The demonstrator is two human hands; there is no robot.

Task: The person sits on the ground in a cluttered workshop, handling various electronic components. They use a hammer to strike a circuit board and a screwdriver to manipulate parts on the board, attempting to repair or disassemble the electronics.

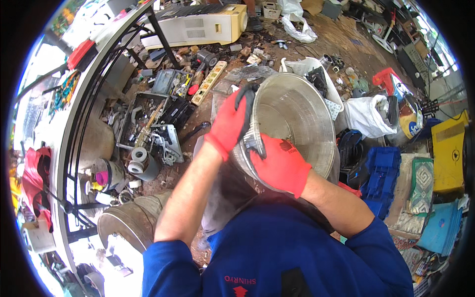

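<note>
Round tub [302,116] gripped by left hand [231,121], right hand [283,166].

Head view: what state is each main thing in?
Silvery tub: open, mouth facing the camera
Left hand: gloved, gripping the tub's rim
Right hand: gloved, gripping the rim too
White sack: open, with things inside
White basket: open, loaded, partly hidden behind the tub

Two red gloves [287,166] are on two hands [231,121], with one large round tub [302,101] between them. Around them, counted: two white bags [365,116], one cream strip [209,83], one blue plastic tray [381,183], one yellow case [448,168]; the small scrap [148,116] is too jumbled to count.
</note>
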